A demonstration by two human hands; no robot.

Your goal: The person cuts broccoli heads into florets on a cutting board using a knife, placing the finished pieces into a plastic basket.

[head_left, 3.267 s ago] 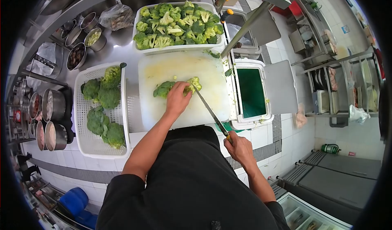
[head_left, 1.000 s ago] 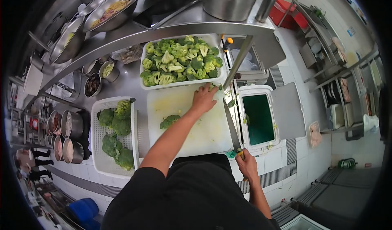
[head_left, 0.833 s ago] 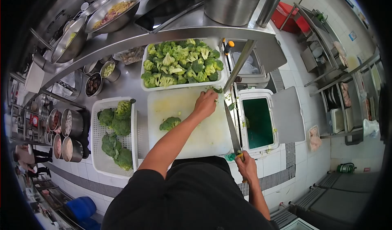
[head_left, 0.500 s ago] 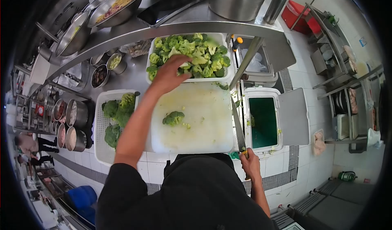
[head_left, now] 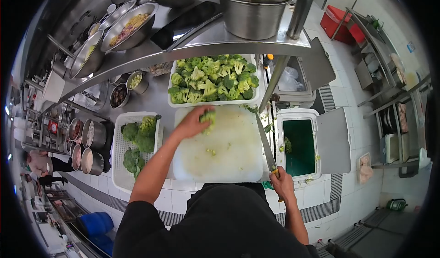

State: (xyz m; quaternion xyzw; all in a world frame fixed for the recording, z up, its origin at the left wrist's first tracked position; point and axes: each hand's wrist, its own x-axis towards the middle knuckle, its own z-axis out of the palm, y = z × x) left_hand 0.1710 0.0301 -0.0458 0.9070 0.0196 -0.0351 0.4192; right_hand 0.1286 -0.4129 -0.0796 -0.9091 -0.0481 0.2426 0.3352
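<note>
My left hand [head_left: 191,122] is closed around a broccoli floret [head_left: 208,119] above the far part of the white cutting board [head_left: 229,162]. Small green crumbs lie on the board. Just beyond it sits a white tray [head_left: 183,105] heaped with cut broccoli florets [head_left: 213,77]. In my right hand [head_left: 282,184] is a long knife [head_left: 266,143], gripped by its yellow and black handle, with the blade pointing away from me along the board's right edge. To the left, a white perforated basket [head_left: 120,159] holds several larger broccoli heads [head_left: 145,141].
A steel shelf [head_left: 238,47] with bowls, a dark tray and a pot [head_left: 252,17] overhangs the far side. On the right stands an open white bin [head_left: 298,114] with a dark green inside. Metal pots [head_left: 94,162] stand at left; another person [head_left: 43,162] is farther off.
My left hand has come back from the florets tray to over the board. The floret that lay on the board is now in it. My right hand still holds the knife.
</note>
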